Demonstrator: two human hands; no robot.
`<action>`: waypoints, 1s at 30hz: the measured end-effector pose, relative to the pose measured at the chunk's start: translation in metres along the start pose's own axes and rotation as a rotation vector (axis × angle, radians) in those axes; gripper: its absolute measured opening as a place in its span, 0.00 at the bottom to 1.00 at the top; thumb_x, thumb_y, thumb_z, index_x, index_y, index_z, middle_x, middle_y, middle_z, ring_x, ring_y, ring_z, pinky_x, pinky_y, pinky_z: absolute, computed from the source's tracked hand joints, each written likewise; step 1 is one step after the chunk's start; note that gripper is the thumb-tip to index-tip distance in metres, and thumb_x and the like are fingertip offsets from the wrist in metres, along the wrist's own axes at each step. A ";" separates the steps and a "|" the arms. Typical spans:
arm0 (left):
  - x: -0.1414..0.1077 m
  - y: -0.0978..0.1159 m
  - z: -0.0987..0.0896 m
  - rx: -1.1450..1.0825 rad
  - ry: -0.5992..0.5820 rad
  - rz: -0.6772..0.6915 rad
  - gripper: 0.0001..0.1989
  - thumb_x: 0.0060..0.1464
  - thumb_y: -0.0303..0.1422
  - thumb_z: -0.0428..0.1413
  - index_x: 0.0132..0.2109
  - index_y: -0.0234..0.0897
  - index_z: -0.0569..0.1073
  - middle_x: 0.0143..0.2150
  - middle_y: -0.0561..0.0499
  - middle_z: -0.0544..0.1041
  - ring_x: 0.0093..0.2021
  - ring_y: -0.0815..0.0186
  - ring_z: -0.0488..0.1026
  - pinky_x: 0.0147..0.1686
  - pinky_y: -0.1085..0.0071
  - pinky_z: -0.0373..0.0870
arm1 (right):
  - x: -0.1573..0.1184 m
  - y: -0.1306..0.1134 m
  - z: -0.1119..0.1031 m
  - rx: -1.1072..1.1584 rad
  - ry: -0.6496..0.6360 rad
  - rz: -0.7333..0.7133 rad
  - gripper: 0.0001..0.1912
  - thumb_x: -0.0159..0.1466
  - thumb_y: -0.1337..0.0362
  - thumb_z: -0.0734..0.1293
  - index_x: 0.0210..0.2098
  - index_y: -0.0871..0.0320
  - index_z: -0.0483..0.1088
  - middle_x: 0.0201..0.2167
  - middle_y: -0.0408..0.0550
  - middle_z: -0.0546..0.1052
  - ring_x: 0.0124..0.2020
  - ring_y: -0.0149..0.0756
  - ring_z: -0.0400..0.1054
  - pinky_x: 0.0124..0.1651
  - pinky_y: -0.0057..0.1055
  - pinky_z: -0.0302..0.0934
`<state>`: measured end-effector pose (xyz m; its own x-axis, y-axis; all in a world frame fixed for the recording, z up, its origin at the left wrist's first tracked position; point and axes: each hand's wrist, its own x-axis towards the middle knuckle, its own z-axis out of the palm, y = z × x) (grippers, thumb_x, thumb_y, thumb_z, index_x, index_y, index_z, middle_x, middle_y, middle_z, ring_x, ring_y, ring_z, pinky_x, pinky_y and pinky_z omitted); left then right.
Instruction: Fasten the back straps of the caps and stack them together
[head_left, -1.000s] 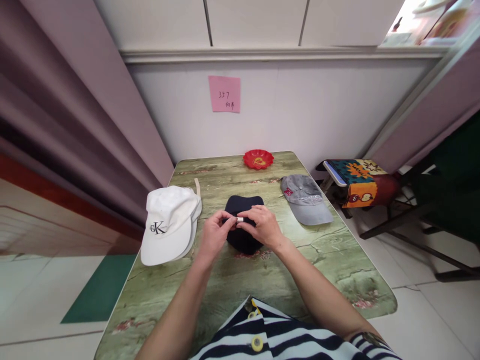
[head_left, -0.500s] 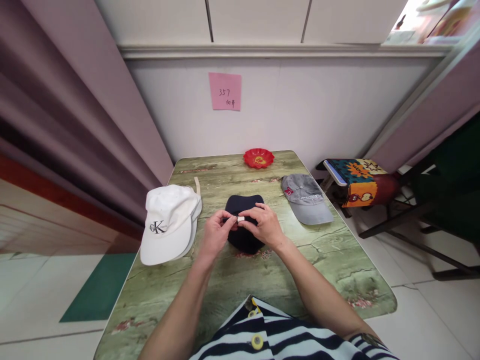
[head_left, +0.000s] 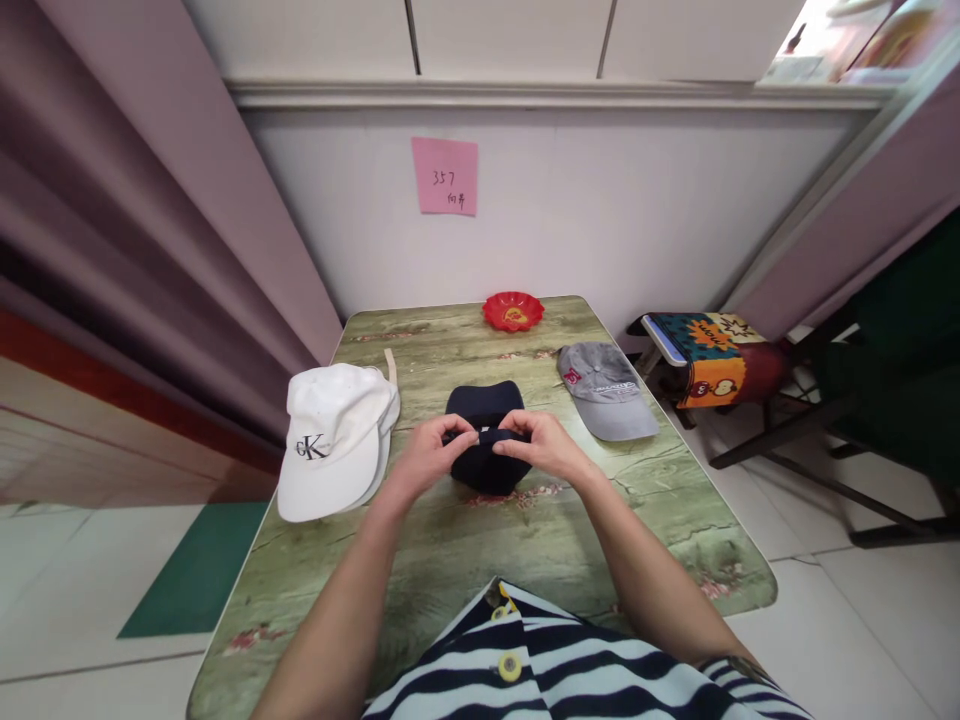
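A dark navy cap (head_left: 486, 400) rests on the table in front of me, its back strap (head_left: 496, 437) stretched between my hands. My left hand (head_left: 431, 452) pinches the strap's left part near a small light-coloured piece. On the other side, my right hand (head_left: 544, 443) grips the strap's right part between thumb and fingers. White caps, one with black "CK" lettering (head_left: 330, 440), lie stacked at the left. A grey cap (head_left: 606, 390) with a red emblem sits on the right side of the table.
The green wood-patterned table (head_left: 420, 610) has a red scalloped dish (head_left: 513, 311) at its far edge. A pink note (head_left: 445, 176) is on the wall. To the right stand a stool with a colourful cover (head_left: 709, 350) and a dark chair (head_left: 892, 370).
My right hand has shifted right along the strap, and its fingers now hold the dark band. The white piece that showed between my hands is now mostly out of sight.
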<state>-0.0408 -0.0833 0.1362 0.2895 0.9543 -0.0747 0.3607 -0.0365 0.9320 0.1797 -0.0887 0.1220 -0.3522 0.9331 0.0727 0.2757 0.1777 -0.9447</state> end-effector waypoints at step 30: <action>-0.021 0.009 -0.047 -0.077 -0.138 0.076 0.13 0.39 0.43 0.68 0.30 0.40 0.81 0.36 0.42 0.82 0.42 0.48 0.77 0.46 0.53 0.73 | -0.023 -0.018 -0.051 0.027 -0.142 -0.088 0.20 0.55 0.45 0.72 0.27 0.57 0.75 0.23 0.40 0.75 0.28 0.35 0.70 0.41 0.36 0.67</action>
<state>-0.0852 -0.0901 0.1632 0.4347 0.8994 -0.0458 0.2653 -0.0793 0.9609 0.2285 -0.0976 0.1539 -0.4972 0.8605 0.1115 0.2150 0.2466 -0.9449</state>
